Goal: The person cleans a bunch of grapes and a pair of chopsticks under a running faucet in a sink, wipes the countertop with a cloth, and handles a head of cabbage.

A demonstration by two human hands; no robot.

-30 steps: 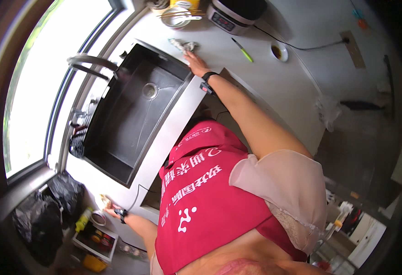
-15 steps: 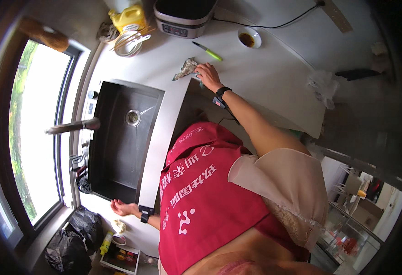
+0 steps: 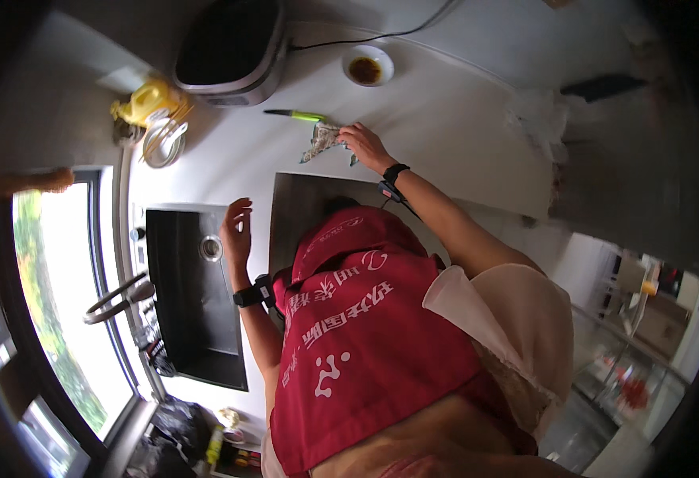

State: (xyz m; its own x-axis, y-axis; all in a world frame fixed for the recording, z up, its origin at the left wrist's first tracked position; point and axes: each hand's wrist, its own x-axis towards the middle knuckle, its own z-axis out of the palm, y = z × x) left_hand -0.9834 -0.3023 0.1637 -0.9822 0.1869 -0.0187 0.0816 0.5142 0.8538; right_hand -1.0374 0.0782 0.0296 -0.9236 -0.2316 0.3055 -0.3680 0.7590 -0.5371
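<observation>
Two hands, right hand [image 3: 363, 144] gripping crumpled cloth [image 3: 322, 141] on counter [image 3: 445, 119] (nr green knife [image 3: 295, 116]), left hand [image 3: 236, 231] open over sink [image 3: 186, 295]

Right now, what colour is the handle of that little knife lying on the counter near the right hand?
Bright green handle on the knife, clearest in the head view.

The sink [image 3: 186, 295] is set into the counter [image 3: 461, 119] at the left, beside the window [image 3: 47, 319]; the tap [image 3: 115, 296] stands between them. A cloth [image 3: 322, 142] lies on the counter beyond the sink, under the right hand [image 3: 364, 145]. A knife [image 3: 295, 115] lies just behind the cloth. Further back stand a cooker [image 3: 226, 48] and, to its right, a bowl [image 3: 367, 65]. The left hand [image 3: 236, 231] hangs over the sink's right edge.
</observation>
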